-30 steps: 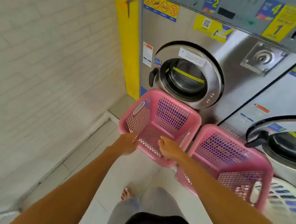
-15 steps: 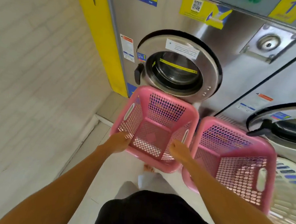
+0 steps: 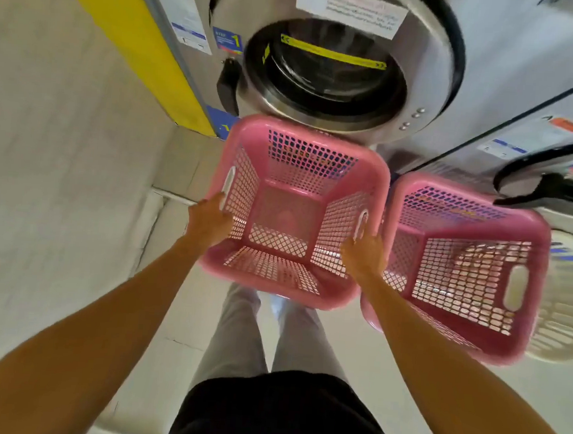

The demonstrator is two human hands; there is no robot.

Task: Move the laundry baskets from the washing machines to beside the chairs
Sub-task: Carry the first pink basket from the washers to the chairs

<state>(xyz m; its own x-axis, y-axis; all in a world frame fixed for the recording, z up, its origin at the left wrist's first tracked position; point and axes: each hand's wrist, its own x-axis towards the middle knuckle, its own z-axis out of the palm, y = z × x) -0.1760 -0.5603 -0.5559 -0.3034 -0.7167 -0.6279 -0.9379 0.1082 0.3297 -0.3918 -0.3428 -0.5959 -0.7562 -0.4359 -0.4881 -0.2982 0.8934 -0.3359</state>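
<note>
hands slid from near rim to sides: left hand, right hand clasp basket by washer; lift looks next.

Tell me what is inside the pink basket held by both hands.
Nothing: the pink basket shows only its bare lattice floor and walls. The left hand and right hand cover small parts of its side rims.

The single head-worn view looks steeply down, close above a pink basket before a washing machine.
</note>
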